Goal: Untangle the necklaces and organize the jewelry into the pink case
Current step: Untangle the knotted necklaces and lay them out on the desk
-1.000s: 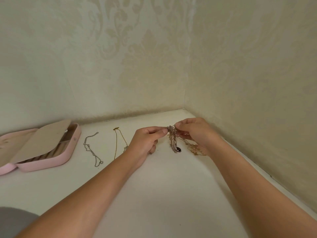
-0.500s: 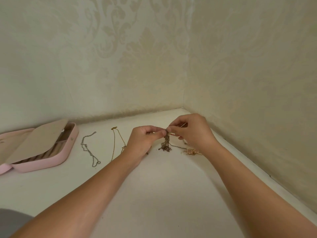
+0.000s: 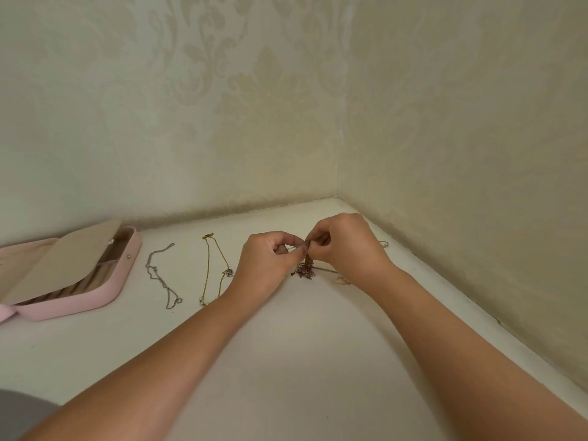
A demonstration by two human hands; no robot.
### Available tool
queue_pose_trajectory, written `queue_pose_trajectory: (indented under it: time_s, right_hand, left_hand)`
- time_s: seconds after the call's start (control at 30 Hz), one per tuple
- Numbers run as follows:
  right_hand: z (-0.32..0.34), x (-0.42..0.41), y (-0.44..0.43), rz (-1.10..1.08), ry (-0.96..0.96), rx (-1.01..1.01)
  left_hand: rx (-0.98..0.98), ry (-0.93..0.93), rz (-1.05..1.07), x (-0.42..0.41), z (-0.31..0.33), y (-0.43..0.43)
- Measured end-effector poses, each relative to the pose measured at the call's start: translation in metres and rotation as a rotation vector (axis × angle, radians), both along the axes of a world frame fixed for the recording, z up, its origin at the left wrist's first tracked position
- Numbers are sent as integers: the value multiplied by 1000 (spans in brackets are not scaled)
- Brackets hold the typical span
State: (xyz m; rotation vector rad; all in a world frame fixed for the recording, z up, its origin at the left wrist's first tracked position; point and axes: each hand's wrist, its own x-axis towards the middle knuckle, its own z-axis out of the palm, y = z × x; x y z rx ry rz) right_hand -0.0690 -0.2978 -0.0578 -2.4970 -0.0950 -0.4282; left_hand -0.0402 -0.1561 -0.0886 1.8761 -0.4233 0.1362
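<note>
A tangled clump of thin chains (image 3: 305, 268) hangs between my two hands, its lower end bunched on the white surface. My left hand (image 3: 270, 262) pinches the top of the tangle with thumb and forefinger. My right hand (image 3: 346, 246) pinches the same spot from the other side. A silver necklace (image 3: 162, 278) and a gold necklace (image 3: 211, 268) lie stretched out to the left. The open pink case (image 3: 108, 291) sits at the far left, a beige flap over part of its inside.
The white surface (image 3: 286, 361) ends in a corner of two patterned walls (image 3: 445, 154) just behind my hands. A small silver piece (image 3: 384, 244) lies by the right wall. A bit of gold chain (image 3: 342, 280) shows under my right wrist.
The tangle has dropped from hanging loose to bunching on the surface. Both hands have closed in so that the fingertips meet at its top.
</note>
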Motion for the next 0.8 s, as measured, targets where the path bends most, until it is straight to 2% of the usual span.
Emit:
queue_pose_trajectory:
  time_s: [0.27,0.4,0.6,0.8]
  right_hand:
    - [1,0,-10,48,87,212]
    - [-1,0,-12,38,101,218]
    - [0,0,-8,14,76,53]
    - [1,0,-11,50,84,229]
  left_hand:
    - [-41,7,-6,0,1,0]
    - [-23,7,-22,1,-1,1]
    - [35,-1,-24,1,-1,-1]
    - [69,6,54,7,-2,3]
